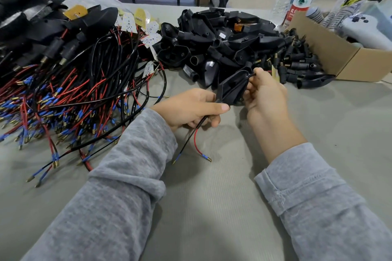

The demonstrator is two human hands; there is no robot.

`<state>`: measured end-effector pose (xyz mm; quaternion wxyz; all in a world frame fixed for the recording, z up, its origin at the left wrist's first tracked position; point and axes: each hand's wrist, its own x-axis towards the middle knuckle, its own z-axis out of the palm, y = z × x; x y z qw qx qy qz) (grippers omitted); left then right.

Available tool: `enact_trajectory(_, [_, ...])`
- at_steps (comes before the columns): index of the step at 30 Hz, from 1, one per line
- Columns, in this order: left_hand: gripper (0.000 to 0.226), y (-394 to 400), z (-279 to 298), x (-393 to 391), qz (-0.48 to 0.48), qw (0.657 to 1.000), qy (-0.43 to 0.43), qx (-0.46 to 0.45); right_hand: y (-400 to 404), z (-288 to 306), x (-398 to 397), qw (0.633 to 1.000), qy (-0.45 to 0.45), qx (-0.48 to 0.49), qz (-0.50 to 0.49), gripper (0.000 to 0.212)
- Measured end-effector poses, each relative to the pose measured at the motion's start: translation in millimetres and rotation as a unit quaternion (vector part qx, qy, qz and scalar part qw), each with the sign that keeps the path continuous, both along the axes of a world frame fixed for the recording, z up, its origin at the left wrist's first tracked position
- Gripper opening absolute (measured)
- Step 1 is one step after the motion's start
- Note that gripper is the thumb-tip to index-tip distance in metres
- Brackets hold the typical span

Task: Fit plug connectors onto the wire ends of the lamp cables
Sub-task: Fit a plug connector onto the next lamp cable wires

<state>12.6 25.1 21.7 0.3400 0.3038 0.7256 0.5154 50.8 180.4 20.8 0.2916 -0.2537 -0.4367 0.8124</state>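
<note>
Left hand fingers curled, pinching; right hand likewise curled.

Matt black plastic lamp housings lie heaped beside a plain brown cardboard box. Left of the heap, rubbery red and black cables end in shiny brass-coloured metal tips. Grey, finely ribbed cloth covers the table.

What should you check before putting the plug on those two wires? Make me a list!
1. Left hand holds the cable: ok.
2. Right hand holds the black lamp housing: ok.
3. Red wire end and black wire end hang free, apart: ok.
4. Metal tips on both ends: ok.
5. Plug connector in hand: not ok; they lie in the pile.
6. Cable fully seated in housing: cannot tell.
</note>
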Motion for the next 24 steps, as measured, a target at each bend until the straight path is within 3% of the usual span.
enact_trajectory(3, [0.018,-2,1,-2,-0.010,0.999,-0.033,0.013,-4,2,2,0.989,-0.023,0.148,-0.015,0.021])
enact_trajectory(6, [0.013,-2,0,-2,0.000,0.998,-0.051,0.025,-6,2,2,0.972,-0.042,0.230,-0.021,0.011])
enact_trajectory(15, [0.016,0,-4,-2,0.024,0.997,-0.055,0.054,-13,1,4,0.935,-0.050,0.348,0.049,0.016])
enact_trajectory(24, [0.018,6,-4,3,0.154,0.976,-0.082,0.128,-24,1,7,0.896,-0.018,0.425,0.125,0.020])
